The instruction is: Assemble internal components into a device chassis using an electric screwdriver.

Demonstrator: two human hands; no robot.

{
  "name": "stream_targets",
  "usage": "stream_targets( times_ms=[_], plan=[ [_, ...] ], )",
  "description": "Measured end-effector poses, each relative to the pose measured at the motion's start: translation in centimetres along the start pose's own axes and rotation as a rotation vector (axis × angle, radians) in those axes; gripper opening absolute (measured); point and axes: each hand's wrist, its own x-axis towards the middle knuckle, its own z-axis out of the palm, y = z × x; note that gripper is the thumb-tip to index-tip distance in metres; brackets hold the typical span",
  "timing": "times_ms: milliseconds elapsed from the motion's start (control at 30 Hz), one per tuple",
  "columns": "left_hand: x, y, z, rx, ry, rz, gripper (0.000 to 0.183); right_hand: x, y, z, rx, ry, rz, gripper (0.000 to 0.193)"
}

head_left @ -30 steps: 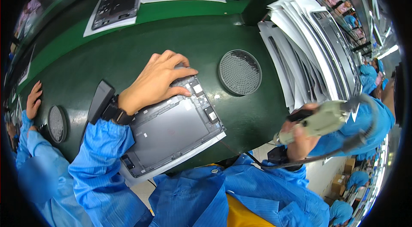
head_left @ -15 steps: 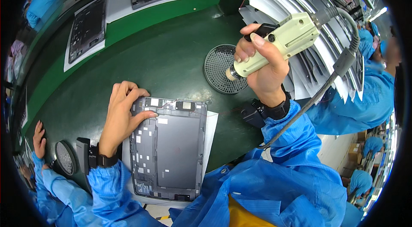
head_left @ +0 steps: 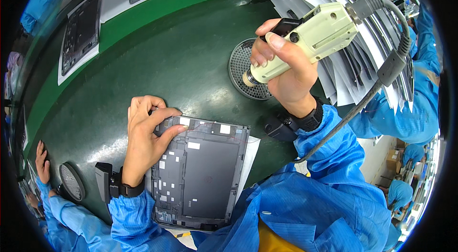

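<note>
My left hand (head_left: 144, 140) pinches the upper left corner of a dark tablet housing (head_left: 210, 178), thumb on its inner face and fingers round the edge. The housing has small white stickers and thin wires along its top. A white sheet (head_left: 248, 159) shows from under its right side. My right hand (head_left: 296, 78) is wrapped round a cream electric screwdriver (head_left: 328, 30) with a black lever and a grey cable. Its tip points down left, over a round dish (head_left: 237, 59) with a perforated grid. From this view I cannot tell whether the tip touches the dish.
At the right stands a fanned stack of white sheets and dark panels (head_left: 341, 68). More housings (head_left: 82, 32) lie on white sheets along the green strip at the far left. A co-worker's hand (head_left: 42, 162) and another round dish (head_left: 72, 182) are at the left edge.
My left hand and the housing have shifted right and slightly tilted. The screwdriver has moved a little to the left over the dish. The whole view has turned slightly.
</note>
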Motion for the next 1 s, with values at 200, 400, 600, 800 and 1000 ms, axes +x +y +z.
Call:
stream_targets(
  times_ms=[200,400,600,800,1000],
  plan=[
    [0.2,-0.1,0.1,-0.019,-0.008,-0.013,0.027,0.3,0.2,-0.3,-0.020,-0.034,0.008,0.026],
    [0.3,-0.4,0.1,-0.052,-0.022,-0.001,0.026,-0.1,0.2,0.2,-0.080,-0.029,0.004,0.028],
    [0.2,-0.8,0.2,-0.089,-0.071,0.007,0.021,0.1,0.2,-0.4,0.049,-0.091,-0.026,0.026],
    [-0.3,-1.2,0.3,-0.136,-0.014,0.013,0.019,-0.1,-3.6,2.2,0.076,-0.366,-0.026,0.031],
    [-0.9,-1.4,0.1,-0.165,0.035,0.040,0.019,-2.6,0.4,6.5,0.034,-0.453,0.070,0.030]
  ],
)
